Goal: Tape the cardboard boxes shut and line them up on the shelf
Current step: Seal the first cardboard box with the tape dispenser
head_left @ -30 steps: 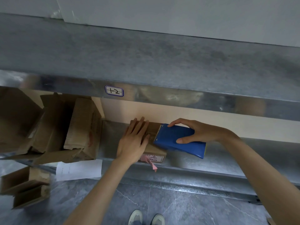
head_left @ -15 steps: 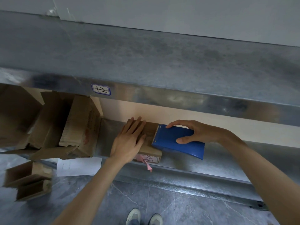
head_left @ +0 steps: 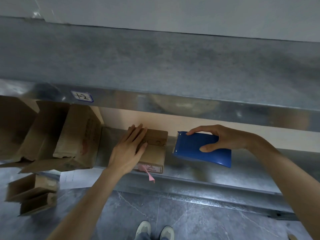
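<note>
Cardboard box (head_left: pixel 155 153) sits on the shelf (head_left: pixel 199 172); my left hand (head_left: pixel 126 153) presses flat on its lid, fingers straight. Right hand (head_left: pixel 223 137) grips the blue tape dispenser (head_left: pixel 199 149) just right of the box, clear of it. Note: hold flaps flush, rub seam down.

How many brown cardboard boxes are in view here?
6: one small brown cardboard box under the left hand on the metal shelf, three open boxes leaning at the shelf's left end, two boxes lower at far left. More may hide beyond the frame edge.
</note>
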